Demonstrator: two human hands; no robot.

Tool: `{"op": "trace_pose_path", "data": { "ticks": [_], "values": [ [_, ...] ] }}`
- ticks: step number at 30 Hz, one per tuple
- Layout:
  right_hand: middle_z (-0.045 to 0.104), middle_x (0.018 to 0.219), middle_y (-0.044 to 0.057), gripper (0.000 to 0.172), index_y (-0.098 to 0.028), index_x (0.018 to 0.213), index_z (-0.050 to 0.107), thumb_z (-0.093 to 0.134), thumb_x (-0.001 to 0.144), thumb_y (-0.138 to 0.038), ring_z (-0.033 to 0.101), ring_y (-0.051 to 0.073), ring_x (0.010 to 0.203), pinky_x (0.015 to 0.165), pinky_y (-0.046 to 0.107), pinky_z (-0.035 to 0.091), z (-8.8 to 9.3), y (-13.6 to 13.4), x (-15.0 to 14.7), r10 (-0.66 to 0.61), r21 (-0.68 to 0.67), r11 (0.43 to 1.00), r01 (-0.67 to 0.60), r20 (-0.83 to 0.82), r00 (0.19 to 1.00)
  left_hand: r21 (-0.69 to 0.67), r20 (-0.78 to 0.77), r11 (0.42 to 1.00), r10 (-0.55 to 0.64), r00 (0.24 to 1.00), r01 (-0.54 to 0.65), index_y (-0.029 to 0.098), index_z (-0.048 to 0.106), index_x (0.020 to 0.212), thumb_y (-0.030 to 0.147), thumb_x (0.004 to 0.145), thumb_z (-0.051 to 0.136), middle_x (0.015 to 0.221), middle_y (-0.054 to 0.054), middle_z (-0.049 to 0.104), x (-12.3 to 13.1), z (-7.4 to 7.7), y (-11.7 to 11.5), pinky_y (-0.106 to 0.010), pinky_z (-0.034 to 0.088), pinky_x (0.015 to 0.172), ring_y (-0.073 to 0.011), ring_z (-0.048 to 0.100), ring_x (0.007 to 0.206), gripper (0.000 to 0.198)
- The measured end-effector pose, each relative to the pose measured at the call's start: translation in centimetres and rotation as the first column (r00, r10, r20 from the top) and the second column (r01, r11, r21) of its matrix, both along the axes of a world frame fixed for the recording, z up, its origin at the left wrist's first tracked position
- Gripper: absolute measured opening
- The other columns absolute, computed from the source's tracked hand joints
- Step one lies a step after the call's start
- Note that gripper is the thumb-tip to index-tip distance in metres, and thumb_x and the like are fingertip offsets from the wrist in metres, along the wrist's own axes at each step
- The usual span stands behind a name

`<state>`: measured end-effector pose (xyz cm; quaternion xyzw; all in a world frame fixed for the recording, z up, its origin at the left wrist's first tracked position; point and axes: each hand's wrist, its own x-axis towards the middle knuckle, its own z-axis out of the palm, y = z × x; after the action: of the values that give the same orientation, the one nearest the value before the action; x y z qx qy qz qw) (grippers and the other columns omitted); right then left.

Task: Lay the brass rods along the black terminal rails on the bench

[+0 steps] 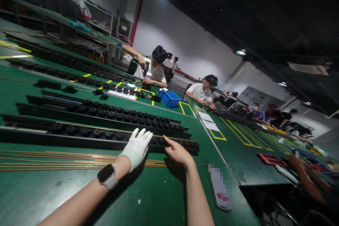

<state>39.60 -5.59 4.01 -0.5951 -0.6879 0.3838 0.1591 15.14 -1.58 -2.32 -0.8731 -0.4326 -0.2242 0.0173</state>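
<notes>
My left hand wears a white glove, and a dark smartwatch sits on its wrist. Its fingers lie stretched out against the near edge of a long black socket strip. My bare right hand is just to its right, fingers curled with the index finger pointing at the strip's right end. Thin brass rods run lengthwise along the green table just below both hands. Neither hand visibly holds anything.
More black socket strips lie in rows further back. A blue bin stands beyond them. Other people work at the far end and at the right, where a red tray lies. A paper card rests near the table's right edge.
</notes>
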Motion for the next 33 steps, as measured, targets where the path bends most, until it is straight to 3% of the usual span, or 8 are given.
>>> {"op": "trace_pose_path", "data": {
  "ticks": [4, 12, 19, 27, 33],
  "values": [
    [0.043, 0.060, -0.012, 0.079, -0.025, 0.168, 0.017, 0.052, 0.097, -0.023, 0.032, 0.010, 0.055, 0.060, 0.022, 0.032, -0.4, 0.2, -1.4, 0.031, 0.053, 0.998, -0.033, 0.040, 0.999, 0.003, 0.005, 1.000, -0.003, 1.000, 0.003, 0.022, 0.053, 0.151, 0.023, 0.097, 0.045, 0.156, -0.012, 0.055, 0.0, -0.2, 0.0, -0.058, 0.018, 0.128, -0.0331, 0.045, 0.147, 0.054],
    [0.066, 0.076, -0.003, 0.073, -0.034, 0.166, 0.026, 0.049, 0.097, -0.028, 0.051, 0.015, 0.063, 0.065, 0.025, 0.034, -0.2, -0.2, -4.2, -0.027, 0.211, 0.976, -0.052, 0.354, 0.935, -0.002, -0.005, 1.000, -0.002, 1.000, 0.002, 0.016, 0.054, 0.150, 0.022, 0.098, 0.042, 0.154, -0.013, 0.056, -0.1, 0.3, -0.2, -0.059, 0.019, 0.127, -0.0357, 0.045, 0.146, 0.053],
    [0.074, 0.085, 0.001, 0.071, -0.038, 0.164, 0.031, 0.047, 0.095, -0.030, 0.063, 0.021, 0.073, 0.071, 0.029, 0.038, 0.4, -0.7, -4.7, -0.055, 0.253, 0.964, -0.083, 0.495, 0.867, 0.003, 0.002, 1.000, 0.003, 1.000, -0.003, 0.016, 0.054, 0.149, 0.023, 0.099, 0.042, 0.153, -0.013, 0.057, 0.0, 0.3, -0.3, -0.059, 0.020, 0.127, -0.0350, 0.045, 0.145, 0.052],
    [0.077, 0.094, 0.002, 0.073, -0.034, 0.166, 0.025, 0.044, 0.096, -0.030, 0.067, 0.021, 0.082, 0.075, 0.027, 0.039, 1.0, -0.7, -3.8, -0.086, 0.241, 0.969, -0.061, 0.556, 0.827, 0.032, -0.005, 0.999, 0.012, 1.000, -0.012, 0.018, 0.055, 0.149, 0.025, 0.100, 0.043, 0.154, -0.011, 0.057, 0.0, -0.1, 0.0, -0.059, 0.021, 0.127, -0.0354, 0.046, 0.145, 0.051],
    [0.073, 0.082, -0.003, 0.082, -0.032, 0.168, 0.015, 0.050, 0.094, -0.026, 0.057, 0.015, 0.064, 0.066, 0.025, 0.036, 1.3, -0.6, -1.7, 0.002, 0.087, 0.995, -0.042, 0.415, 0.910, 0.032, 0.006, 0.999, 0.010, 1.000, -0.010, 0.020, 0.055, 0.149, 0.025, 0.099, 0.045, 0.154, -0.011, 0.057, 0.0, 0.0, -0.1, -0.058, 0.021, 0.126, -0.0343, 0.046, 0.145, 0.052]
  ]
}}
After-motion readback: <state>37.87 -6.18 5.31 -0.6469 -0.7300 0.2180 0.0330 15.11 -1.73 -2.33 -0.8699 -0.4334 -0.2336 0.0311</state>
